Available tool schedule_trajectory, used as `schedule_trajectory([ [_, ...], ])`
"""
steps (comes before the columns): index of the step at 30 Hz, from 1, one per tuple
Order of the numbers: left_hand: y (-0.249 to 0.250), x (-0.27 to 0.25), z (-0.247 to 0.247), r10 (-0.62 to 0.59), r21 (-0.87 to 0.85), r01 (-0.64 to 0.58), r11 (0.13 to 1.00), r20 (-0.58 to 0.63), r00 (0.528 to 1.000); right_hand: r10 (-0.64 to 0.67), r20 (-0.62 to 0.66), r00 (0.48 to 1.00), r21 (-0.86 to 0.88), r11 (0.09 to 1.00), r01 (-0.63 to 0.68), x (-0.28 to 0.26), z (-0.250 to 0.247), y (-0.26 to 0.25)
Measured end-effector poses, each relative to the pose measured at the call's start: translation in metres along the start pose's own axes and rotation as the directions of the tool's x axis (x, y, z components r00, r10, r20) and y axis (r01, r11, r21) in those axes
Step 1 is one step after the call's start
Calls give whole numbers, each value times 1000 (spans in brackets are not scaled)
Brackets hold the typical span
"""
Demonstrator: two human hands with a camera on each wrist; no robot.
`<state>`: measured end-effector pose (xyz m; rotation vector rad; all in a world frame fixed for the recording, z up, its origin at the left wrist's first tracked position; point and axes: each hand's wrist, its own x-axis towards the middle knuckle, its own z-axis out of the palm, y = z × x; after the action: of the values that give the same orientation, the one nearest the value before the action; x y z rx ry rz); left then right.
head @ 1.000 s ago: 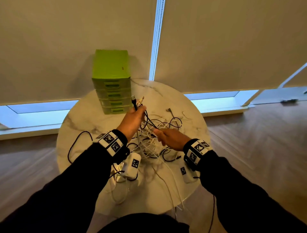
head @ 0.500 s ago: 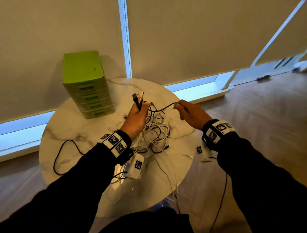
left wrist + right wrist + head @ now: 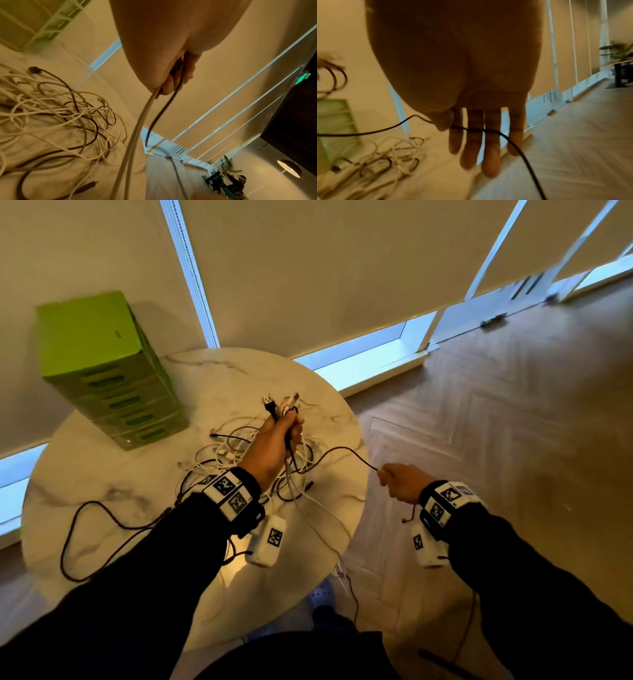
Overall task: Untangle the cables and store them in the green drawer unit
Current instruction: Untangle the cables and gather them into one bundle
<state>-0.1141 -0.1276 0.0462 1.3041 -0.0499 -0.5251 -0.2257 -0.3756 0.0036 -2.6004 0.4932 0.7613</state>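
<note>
A tangle of white and black cables (image 3: 239, 457) (image 3: 56, 119) (image 3: 385, 159) lies on the round marble table (image 3: 102, 474). Above it my left hand (image 3: 277, 436) (image 3: 171, 75) grips a bundle of cable ends, the plugs (image 3: 279, 404) sticking up out of the fist. My right hand (image 3: 399, 482) (image 3: 452, 125), past the table's right edge, pinches a thin black cable (image 3: 339, 451) (image 3: 368, 133) between thumb and forefinger; the cable runs taut back to the left hand. The green drawer unit (image 3: 102, 371) stands at the table's far left with all its drawers closed.
A dark cable loop (image 3: 85, 529) lies on the near left of the table, and white cables hang over its front edge (image 3: 329, 546). Window blinds (image 3: 308, 268) close off the back. Wooden floor (image 3: 496, 422) stretches to the right.
My right hand has drawn the black cable out of the pile, rightward and toward me, off the table's edge. The left hand keeps its bundle raised. The head view has swung right.
</note>
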Motion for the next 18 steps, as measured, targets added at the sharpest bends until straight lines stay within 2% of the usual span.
schedule_trajectory([
  [2,-4,-4,2,-32,-6,33,999,26,999,63,98,993,-59,997,-58,5,16,10],
  [3,-6,-5,3,-46,-1,46,999,33,998,44,112,993,-21,999,-42,7,23,8],
  [6,-14,-6,6,-77,-9,77,997,22,997,-165,103,981,247,960,135,5,33,-30],
  [9,-19,-8,8,-72,22,72,997,21,997,-407,87,909,505,805,311,-3,37,-81],
  [11,-18,-9,6,-62,73,61,995,7,998,-471,13,882,485,774,406,-7,36,-101],
  [13,-17,-8,0,-54,100,54,994,-3,999,-472,-46,881,460,772,438,-11,30,-110],
  [16,-16,-6,-10,-41,112,40,993,0,999,-480,-69,874,444,770,458,-17,18,-115],
  [18,-14,-5,-13,-15,114,18,993,-29,999,-514,-100,852,346,785,514,-14,14,-115],
])
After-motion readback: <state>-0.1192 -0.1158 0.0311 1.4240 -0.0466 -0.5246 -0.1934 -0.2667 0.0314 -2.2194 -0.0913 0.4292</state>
